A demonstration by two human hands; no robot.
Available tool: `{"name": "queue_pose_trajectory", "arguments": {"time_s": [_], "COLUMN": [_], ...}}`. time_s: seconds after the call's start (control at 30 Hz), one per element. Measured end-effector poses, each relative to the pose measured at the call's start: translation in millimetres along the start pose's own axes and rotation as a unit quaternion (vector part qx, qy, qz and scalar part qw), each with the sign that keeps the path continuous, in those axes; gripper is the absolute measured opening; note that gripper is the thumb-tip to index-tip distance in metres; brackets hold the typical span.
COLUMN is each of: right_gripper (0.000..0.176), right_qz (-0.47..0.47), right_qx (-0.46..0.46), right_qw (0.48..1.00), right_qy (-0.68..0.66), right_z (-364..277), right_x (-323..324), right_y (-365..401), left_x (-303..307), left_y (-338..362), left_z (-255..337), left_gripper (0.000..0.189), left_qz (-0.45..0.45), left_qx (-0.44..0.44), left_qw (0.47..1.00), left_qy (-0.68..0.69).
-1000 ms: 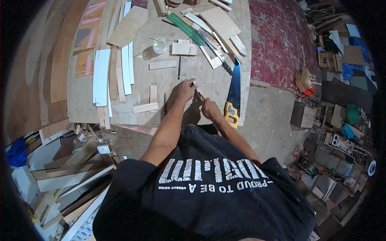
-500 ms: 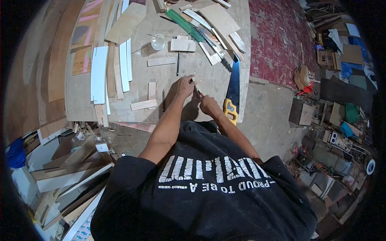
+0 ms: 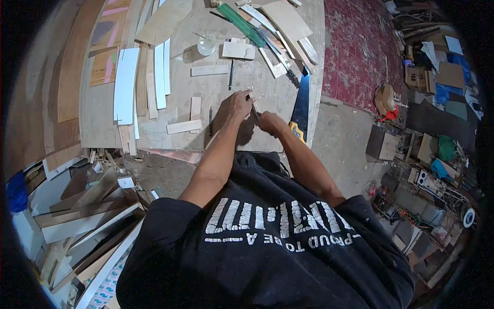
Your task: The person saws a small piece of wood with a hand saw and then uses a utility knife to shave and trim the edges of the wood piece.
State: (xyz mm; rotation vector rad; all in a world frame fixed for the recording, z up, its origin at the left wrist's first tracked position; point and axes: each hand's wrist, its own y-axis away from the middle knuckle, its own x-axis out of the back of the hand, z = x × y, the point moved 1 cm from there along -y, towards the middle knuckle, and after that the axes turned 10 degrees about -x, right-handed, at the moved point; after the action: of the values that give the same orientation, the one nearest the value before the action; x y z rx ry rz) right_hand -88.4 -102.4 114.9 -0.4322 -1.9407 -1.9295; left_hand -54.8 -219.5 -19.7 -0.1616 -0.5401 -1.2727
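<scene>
Over the near part of the wooden worktable, my left hand is closed, with fingertips pinched together; I cannot tell what small piece they grip. My right hand is wrapped round a slim bladed tool, its handle hidden in the fist. The blade points up and left to the left fingertips. Beyond the left hand lies a dark pencil-like stick, and a second thin dark stick is left of the left forearm. A handsaw with a yellow handle lies right of my right hand.
Short wood strips and a wood block lie ahead, near a clear cup. A green strip lies among boards at the back. White boards line the left. Scrap wood is piled on the floor at lower left.
The view has shifted slightly, so the table things sit a little higher. The right hand and bladed tool have moved slightly up, closer to the left fingertips.
</scene>
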Motion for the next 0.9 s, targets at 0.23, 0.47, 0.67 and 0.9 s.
{"name": "queue_pose_trajectory", "arguments": {"time_s": [0.23,0.47,0.67,0.9], "right_gripper": [0.027,0.036,0.049,0.026], "right_qz": [0.074,0.218,0.084,0.057], "right_qx": [0.051,0.068,0.065,0.088], "right_qw": [0.977,0.967,0.994,0.883], "right_qy": [0.192,0.116,-0.034,-0.457], "right_z": [-26.5,-14.4,62.2,138.7], "right_x": [6.7,-27.1,46.2,-29.5], "right_y": [-8.3,1.4,45.3,-2.2], "left_x": [4.2,9.6,19.7,64.0], "left_y": [-9.6,-1.5,-12.6,-5.2], "left_z": [2.9,9.1,19.7,41.2], "left_gripper": [0.044,0.047,0.05,0.055], "left_qz": [-0.042,-0.014,-0.08,-0.153], "left_qx": [-0.003,0.035,0.017,0.079], "left_qw": [0.999,0.998,0.997,0.978], "left_qy": [0.024,0.044,0.013,-0.12]}}
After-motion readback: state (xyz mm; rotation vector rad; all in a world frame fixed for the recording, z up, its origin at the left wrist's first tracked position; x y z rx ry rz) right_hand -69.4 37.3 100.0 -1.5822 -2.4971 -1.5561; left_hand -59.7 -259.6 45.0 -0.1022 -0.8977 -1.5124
